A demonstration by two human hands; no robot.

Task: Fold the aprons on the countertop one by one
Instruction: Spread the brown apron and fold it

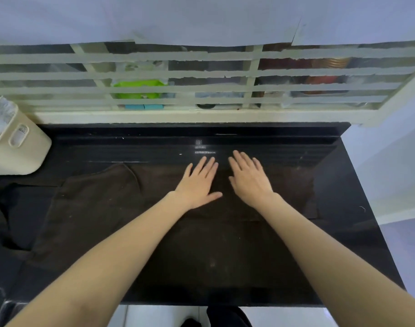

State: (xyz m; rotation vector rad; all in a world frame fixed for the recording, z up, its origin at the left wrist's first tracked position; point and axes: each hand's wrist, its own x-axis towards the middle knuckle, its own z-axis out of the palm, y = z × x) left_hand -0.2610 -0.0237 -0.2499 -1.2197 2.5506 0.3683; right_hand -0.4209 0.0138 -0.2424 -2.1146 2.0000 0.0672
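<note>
A dark brown apron (102,208) lies spread flat over the black countertop (357,208), reaching from the left part to near the right edge. My left hand (198,182) rests flat on its far middle, fingers straight and spread. Beside it, a small gap away, my right hand (249,179) presses down on the same cloth with straight fingers. Neither hand holds any fabric. More black fabric (15,208) lies bunched at the left edge, partly under the brown apron.
A cream plastic container (15,142) stands at the back left corner. Behind the counter runs a cream window grille (201,88) with taped strips. The counter's right edge drops off to a pale floor (402,232). The front edge lies near my body.
</note>
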